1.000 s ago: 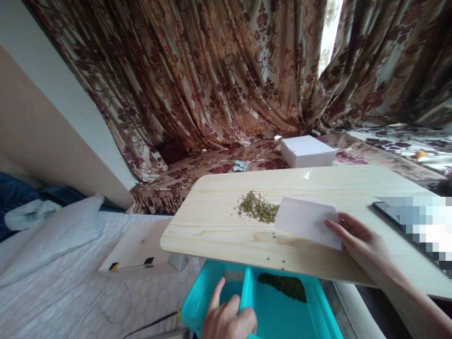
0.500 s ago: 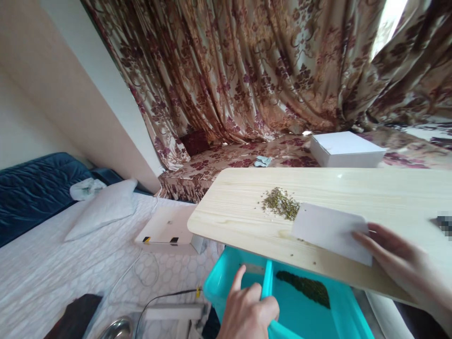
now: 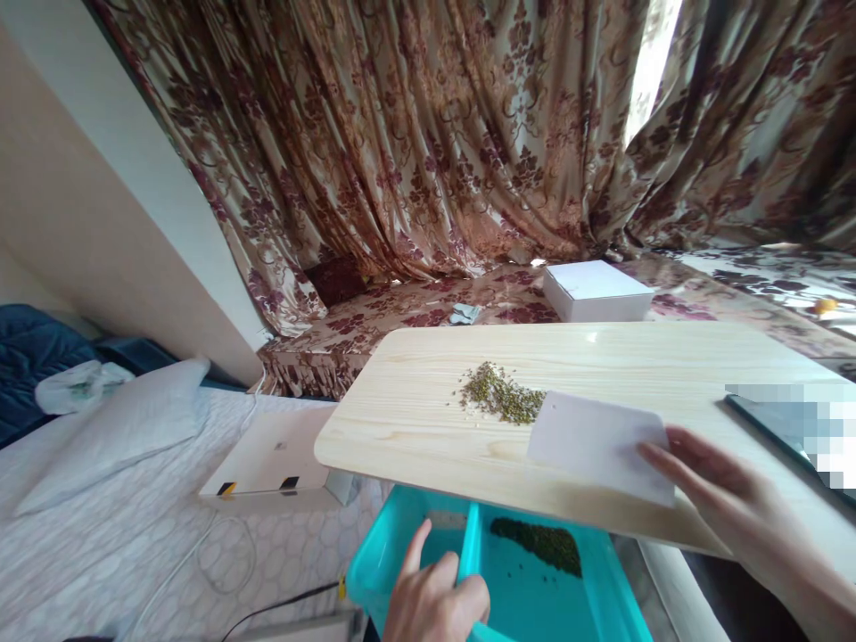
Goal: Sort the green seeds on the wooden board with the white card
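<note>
text: none legible | labels: none | numbers: none

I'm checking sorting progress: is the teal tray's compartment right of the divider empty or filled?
Partly filled: a dark green heap of beans lies in the teal tray right of the divider that the left hand grips.

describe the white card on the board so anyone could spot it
Start at the pale wooden board before the flowered curtain. Near its front edge lies a flat white card, between the pile of green beans and the right hand that touches it. Unlike the white box behind the board, it is a thin sheet.
</note>
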The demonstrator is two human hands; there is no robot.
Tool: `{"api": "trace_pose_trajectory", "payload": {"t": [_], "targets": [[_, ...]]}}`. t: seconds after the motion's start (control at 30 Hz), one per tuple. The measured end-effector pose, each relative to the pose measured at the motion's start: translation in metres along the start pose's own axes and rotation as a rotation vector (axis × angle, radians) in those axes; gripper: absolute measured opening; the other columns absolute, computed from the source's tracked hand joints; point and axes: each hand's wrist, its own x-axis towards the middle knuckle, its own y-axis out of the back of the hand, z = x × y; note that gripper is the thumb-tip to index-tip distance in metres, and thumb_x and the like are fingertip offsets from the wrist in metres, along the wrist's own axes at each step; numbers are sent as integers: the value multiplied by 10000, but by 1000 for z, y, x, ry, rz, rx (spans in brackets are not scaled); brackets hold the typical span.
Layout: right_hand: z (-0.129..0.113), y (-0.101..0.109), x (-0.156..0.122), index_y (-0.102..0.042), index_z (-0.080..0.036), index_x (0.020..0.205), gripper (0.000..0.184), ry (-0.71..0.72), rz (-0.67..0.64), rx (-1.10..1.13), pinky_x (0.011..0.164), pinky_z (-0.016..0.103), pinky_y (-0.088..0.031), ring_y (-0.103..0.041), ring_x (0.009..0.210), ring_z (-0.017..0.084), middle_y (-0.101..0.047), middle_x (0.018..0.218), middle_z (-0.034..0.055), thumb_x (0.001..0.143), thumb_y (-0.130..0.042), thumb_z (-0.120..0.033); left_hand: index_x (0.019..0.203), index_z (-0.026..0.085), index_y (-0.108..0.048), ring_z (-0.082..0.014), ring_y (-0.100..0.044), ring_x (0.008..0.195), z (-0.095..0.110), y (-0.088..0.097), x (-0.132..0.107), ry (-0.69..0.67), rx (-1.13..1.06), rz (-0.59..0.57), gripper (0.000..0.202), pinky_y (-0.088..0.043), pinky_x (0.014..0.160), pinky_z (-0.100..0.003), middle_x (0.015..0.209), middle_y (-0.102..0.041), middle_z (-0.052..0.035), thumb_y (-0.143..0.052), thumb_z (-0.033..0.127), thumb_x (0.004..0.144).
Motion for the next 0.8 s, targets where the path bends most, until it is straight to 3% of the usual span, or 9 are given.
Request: {"api": "trace_pose_trajectory", "payload": {"t": [0.1, 0.33, 0.8], "targets": [[-11, 1, 11, -665, -252, 722, 282, 76, 107, -42, 647, 327, -575, -706, 763, 273, -759, 775, 54, 527, -736, -443, 664, 265, -493, -132, -495, 442, -3, -4, -2, -34, 32, -40, 79, -399, 1028, -494, 580, -427, 72, -558, 263, 709], [-4, -14, 25, -616, -243, 761, 282, 155, 26, -48, 666, 356, -564, -708, 771, 269, -737, 732, 49, 585, -665, -458, 643, 255, -466, -125, -482, 424, -4, -10, -4, -85, 174, -51, 133, -434, 987, -517, 561, -433, 73, -521, 207, 754], [-2, -20, 27, -597, -244, 748, 213, 250, -47, -74, 673, 339, -580, -727, 763, 259, -747, 733, 61, 631, -640, -417, 688, 261, -459, -132, -473, 455, -2, -3, -2, -73, 80, -107, 84, -412, 994, -545, 590, -401, 73, -493, 272, 765]]}}
